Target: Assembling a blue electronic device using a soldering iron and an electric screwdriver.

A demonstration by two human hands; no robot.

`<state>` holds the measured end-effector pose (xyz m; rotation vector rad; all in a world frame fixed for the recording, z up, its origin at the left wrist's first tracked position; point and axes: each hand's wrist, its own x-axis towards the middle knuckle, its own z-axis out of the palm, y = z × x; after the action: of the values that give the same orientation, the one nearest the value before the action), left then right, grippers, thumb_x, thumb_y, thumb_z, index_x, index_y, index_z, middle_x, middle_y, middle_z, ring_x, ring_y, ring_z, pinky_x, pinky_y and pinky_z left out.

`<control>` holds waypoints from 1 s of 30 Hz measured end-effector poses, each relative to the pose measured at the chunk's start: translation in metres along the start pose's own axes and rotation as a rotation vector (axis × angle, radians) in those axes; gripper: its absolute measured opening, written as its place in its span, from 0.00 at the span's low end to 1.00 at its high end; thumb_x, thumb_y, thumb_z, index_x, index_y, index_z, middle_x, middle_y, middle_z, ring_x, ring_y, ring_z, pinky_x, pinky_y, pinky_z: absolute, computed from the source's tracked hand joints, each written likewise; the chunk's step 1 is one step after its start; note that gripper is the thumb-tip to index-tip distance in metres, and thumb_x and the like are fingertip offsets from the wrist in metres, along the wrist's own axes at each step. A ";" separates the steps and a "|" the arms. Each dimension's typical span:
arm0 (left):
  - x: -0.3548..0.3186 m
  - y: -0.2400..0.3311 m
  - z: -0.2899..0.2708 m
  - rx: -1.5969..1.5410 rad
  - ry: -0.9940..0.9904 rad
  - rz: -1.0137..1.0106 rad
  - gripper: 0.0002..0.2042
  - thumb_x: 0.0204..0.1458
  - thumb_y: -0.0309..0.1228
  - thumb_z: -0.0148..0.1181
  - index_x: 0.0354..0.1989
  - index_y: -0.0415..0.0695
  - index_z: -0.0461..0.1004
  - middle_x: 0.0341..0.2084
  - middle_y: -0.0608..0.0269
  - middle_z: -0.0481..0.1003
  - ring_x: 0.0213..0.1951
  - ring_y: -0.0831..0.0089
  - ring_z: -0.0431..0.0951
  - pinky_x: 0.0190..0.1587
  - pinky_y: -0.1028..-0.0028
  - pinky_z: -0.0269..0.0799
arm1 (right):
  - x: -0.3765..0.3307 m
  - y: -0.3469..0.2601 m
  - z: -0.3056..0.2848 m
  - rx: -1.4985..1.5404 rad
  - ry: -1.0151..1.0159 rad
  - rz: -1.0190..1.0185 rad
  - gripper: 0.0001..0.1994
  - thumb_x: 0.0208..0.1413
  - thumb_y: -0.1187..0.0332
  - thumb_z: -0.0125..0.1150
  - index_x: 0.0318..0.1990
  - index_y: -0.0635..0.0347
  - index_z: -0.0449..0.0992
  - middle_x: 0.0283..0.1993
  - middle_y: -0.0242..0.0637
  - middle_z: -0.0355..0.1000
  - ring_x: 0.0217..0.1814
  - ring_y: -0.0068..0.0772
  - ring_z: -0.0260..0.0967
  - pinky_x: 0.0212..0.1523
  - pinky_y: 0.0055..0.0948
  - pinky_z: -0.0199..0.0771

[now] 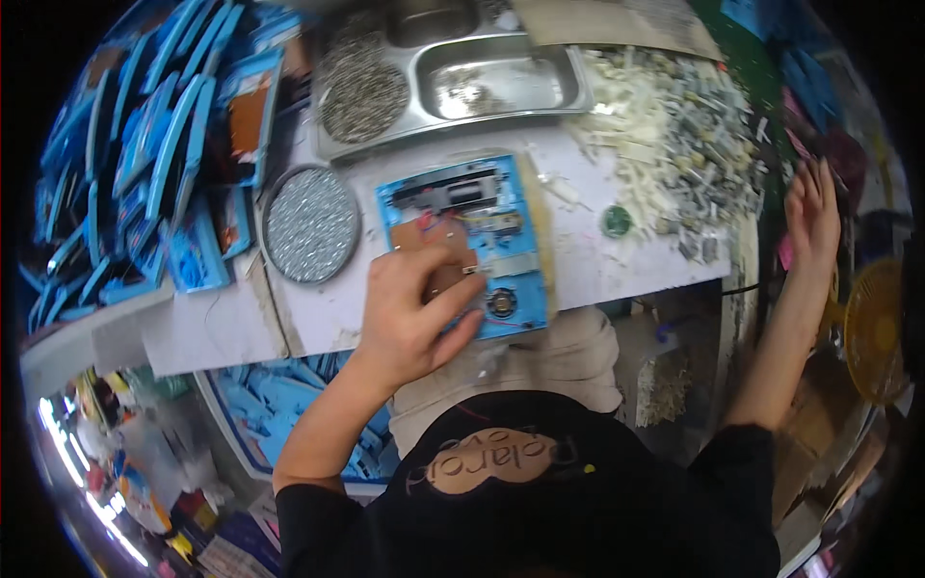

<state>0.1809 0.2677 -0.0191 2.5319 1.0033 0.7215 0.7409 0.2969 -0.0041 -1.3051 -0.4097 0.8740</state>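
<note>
A blue plastic casing [525, 265] lies on the white table in front of me. Inside it are a brown circuit board [403, 234], a dark slotted part at the far end, thin red wires and a round speaker-like part [502, 302]. My left hand [409, 308] rests over the casing, its fingers curled and closed on the near part of the board, whose edge they partly hide. Far off to the right, beyond the table's edge, my right hand [815, 214] is raised with its fingers stretched out. Nothing shows in it.
Stacked blue casings [178, 144] crowd the left. A round dish [311, 223] of small metal pieces sits beside the casing. Behind it stands a metal tray [501, 79] holding screw-like bits. White and grey plastic parts [665, 144] are heaped right. Below the table is a bin [217, 395] of blue parts.
</note>
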 end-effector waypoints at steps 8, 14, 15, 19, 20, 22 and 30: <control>0.007 0.003 0.001 -0.020 -0.100 -0.021 0.25 0.44 0.41 0.74 0.54 0.54 0.81 0.48 0.61 0.71 0.44 0.61 0.70 0.49 0.60 0.61 | -0.211 0.107 0.176 -0.759 -0.936 -0.706 0.17 0.45 0.72 0.77 0.45 0.61 0.83 0.36 0.38 0.77 0.33 0.35 0.72 0.35 0.31 0.72; 0.008 0.007 0.003 0.045 -0.078 -0.044 0.25 0.46 0.43 0.73 0.56 0.57 0.80 0.46 0.63 0.70 0.45 0.62 0.69 0.52 0.59 0.59 | -0.204 0.113 0.182 -0.821 -1.010 -0.724 0.11 0.46 0.73 0.76 0.38 0.63 0.83 0.32 0.36 0.76 0.32 0.34 0.72 0.33 0.31 0.71; 0.007 0.007 0.003 0.047 -0.092 -0.052 0.25 0.45 0.43 0.73 0.55 0.57 0.80 0.46 0.62 0.69 0.46 0.62 0.69 0.52 0.59 0.59 | -0.203 0.108 0.184 -0.834 -1.021 -0.564 0.11 0.46 0.72 0.76 0.37 0.63 0.82 0.31 0.36 0.76 0.31 0.33 0.72 0.32 0.31 0.71; 0.008 0.008 -0.001 0.025 -0.113 -0.054 0.25 0.45 0.43 0.73 0.55 0.56 0.80 0.45 0.63 0.70 0.45 0.62 0.69 0.52 0.59 0.58 | -0.200 0.096 0.198 -0.808 -0.879 -0.220 0.09 0.47 0.72 0.75 0.35 0.63 0.82 0.26 0.37 0.75 0.24 0.30 0.71 0.27 0.29 0.69; 0.009 0.007 -0.002 0.010 -0.110 -0.043 0.25 0.45 0.43 0.73 0.54 0.55 0.80 0.44 0.63 0.70 0.45 0.62 0.70 0.52 0.59 0.59 | -0.199 0.099 0.205 -0.787 -0.799 -0.208 0.09 0.47 0.72 0.75 0.35 0.63 0.82 0.25 0.37 0.75 0.23 0.29 0.70 0.26 0.29 0.68; 0.012 0.006 -0.001 0.000 -0.048 -0.015 0.24 0.45 0.42 0.73 0.52 0.53 0.80 0.43 0.63 0.71 0.45 0.63 0.70 0.52 0.59 0.59 | -0.199 0.108 0.220 -0.973 -0.781 -0.490 0.11 0.47 0.65 0.75 0.29 0.62 0.79 0.24 0.40 0.76 0.24 0.39 0.75 0.26 0.36 0.72; 0.028 -0.004 0.006 0.151 0.131 -0.011 0.20 0.45 0.41 0.72 0.47 0.50 0.81 0.46 0.63 0.73 0.48 0.61 0.71 0.52 0.57 0.58 | -0.207 0.097 0.248 -1.426 -0.835 -0.779 0.13 0.48 0.60 0.69 0.25 0.62 0.77 0.24 0.47 0.77 0.28 0.51 0.78 0.30 0.45 0.78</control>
<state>0.2002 0.2899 -0.0167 2.6330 1.1546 0.8480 0.4040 0.3061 0.0094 -1.6856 -2.3270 0.3035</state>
